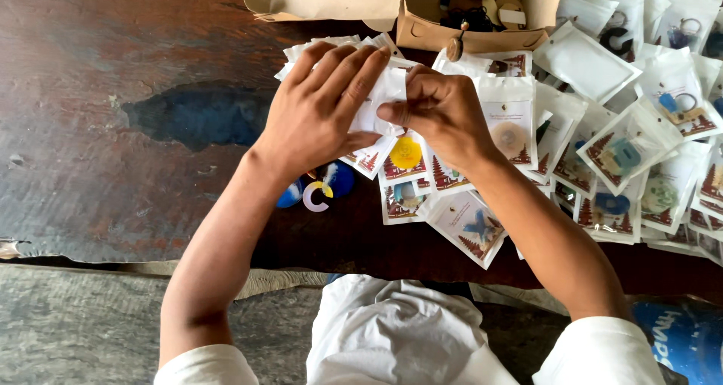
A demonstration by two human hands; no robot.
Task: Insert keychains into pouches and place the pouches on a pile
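Both hands pinch one small white plastic packet (380, 99) above the dark red wooden counter (113, 167). The left hand (320, 114) covers it; the right hand (440, 110) nips its edge.

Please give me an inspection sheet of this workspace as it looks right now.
Surface: worn reddish wooden table with a dark blue patch.
Job's things: small white pouch held between both hands; loose round charms beside the left wrist.
Clutter: many filled white packets spread to the right; open cardboard box with more charms.
Grippers: left hand and right hand both pinch the pouch with their fingers.
Cables: nothing seen.
Surroundings: blue container at lower right.
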